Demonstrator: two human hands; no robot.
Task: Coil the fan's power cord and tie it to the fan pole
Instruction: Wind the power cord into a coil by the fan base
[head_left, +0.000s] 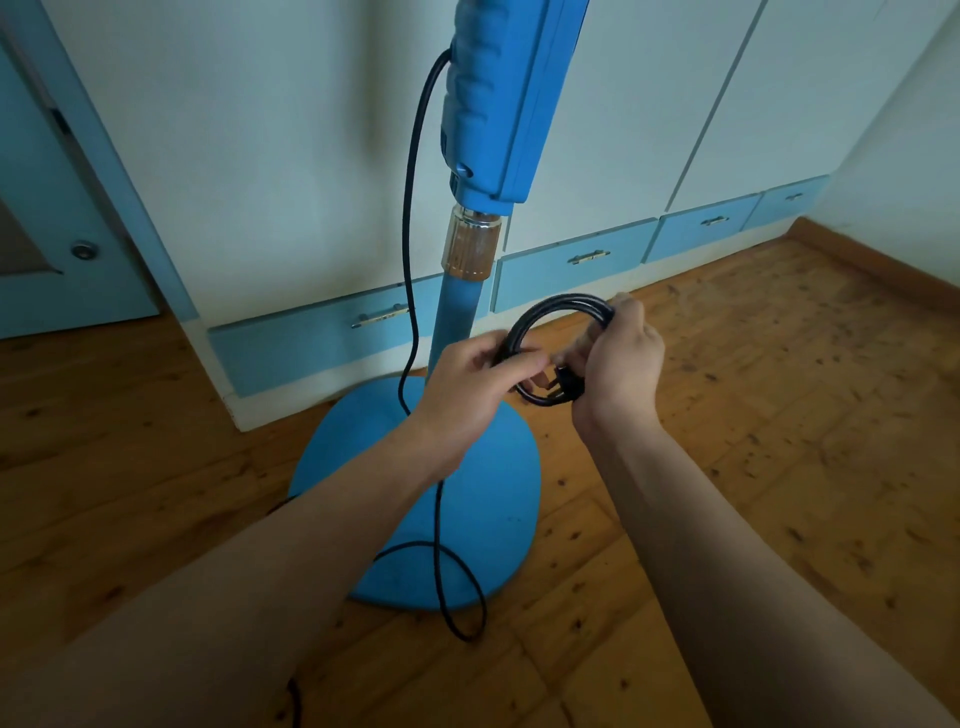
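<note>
Now holding coiled power cord (558, 312) beside fan pole (454, 322): left hand (467, 387) and right hand (618, 364) clamped around loops, preventing unravelling before tying.

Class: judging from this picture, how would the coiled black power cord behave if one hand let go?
The coiled black power cord probably springs loose: both hands, left and right, pinch its loops. It looks floppy, since the slack cord droops over the round blue fan base. Likely light.
</note>
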